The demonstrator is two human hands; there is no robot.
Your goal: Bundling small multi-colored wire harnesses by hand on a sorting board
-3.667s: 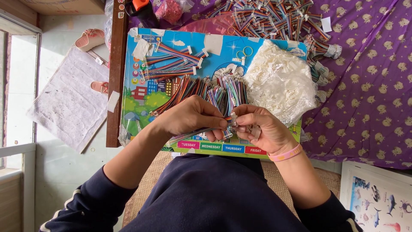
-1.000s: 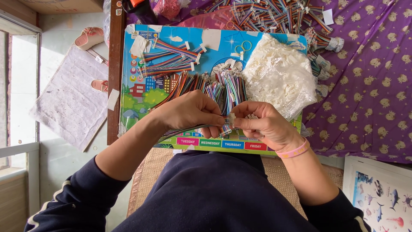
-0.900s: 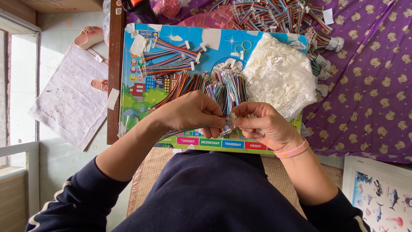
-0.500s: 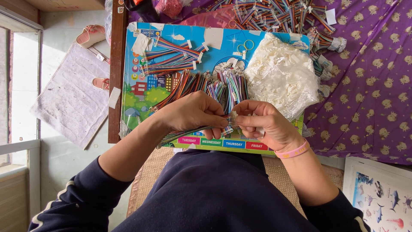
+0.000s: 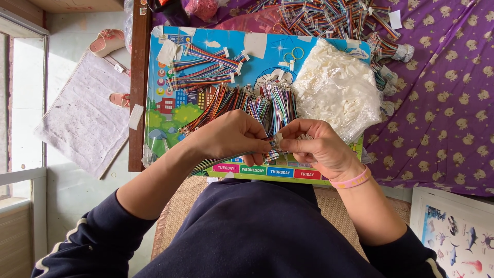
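My left hand point(image 5: 231, 136) pinches a flat strip of multicoloured ribbon cable point(image 5: 221, 160) that runs down-left under my wrist. My right hand point(image 5: 316, 149) pinches a small white connector point(image 5: 278, 140) against the cable's end; the two hands meet fingertip to fingertip. Both work over a colourful picture board point(image 5: 206, 38) lying on my lap. Just beyond my fingers lie fanned bundles of the same rainbow cables point(image 5: 247, 103). A pink band sits on my right wrist.
A clear bag of small white connectors point(image 5: 337, 87) lies on the board's right part. More cable bundles point(image 5: 329, 15) pile on the purple patterned cloth point(image 5: 447, 103). A wooden edge point(image 5: 138, 92), a grey mat point(image 5: 85, 116) and pink sandals point(image 5: 105, 41) are left.
Almost nothing has moved. My hands stay together over the board's near edge, with only small finger shifts at the cable's end.
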